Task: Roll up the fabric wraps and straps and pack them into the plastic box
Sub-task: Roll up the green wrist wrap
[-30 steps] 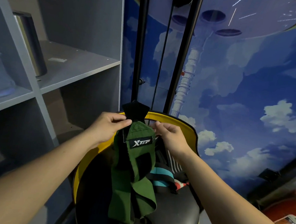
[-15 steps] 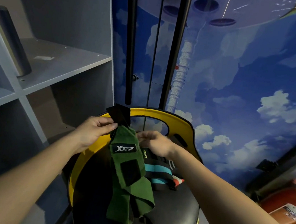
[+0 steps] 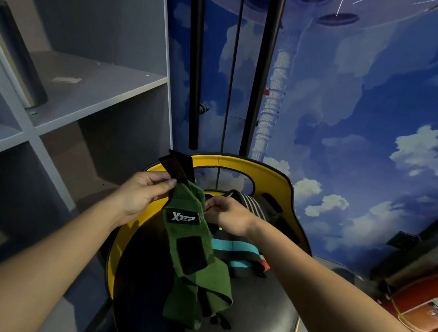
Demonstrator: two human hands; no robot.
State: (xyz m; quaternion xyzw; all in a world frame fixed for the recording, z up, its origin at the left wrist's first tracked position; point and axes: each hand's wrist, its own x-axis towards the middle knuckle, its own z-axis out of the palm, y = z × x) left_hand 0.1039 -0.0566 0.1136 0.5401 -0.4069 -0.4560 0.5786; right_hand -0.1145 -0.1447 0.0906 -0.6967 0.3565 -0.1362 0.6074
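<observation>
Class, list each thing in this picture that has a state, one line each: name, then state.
green wrap: unrolled, held up, lower end draped on the seat
left hand: pinches the wrap's top
right hand: grips the wrap's right edge
striped straps: loose heap on the seat
black seat: bears the straps

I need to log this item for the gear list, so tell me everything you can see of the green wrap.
The green wrap is a long, fuzzy-looking fabric band with a black label reading XTEP, a black square patch below it and a black tab at its top end. It hangs unrolled, the lower part folded and resting on the black seat. The left hand pinches its top edge; the right hand grips near its right edge.
</observation>
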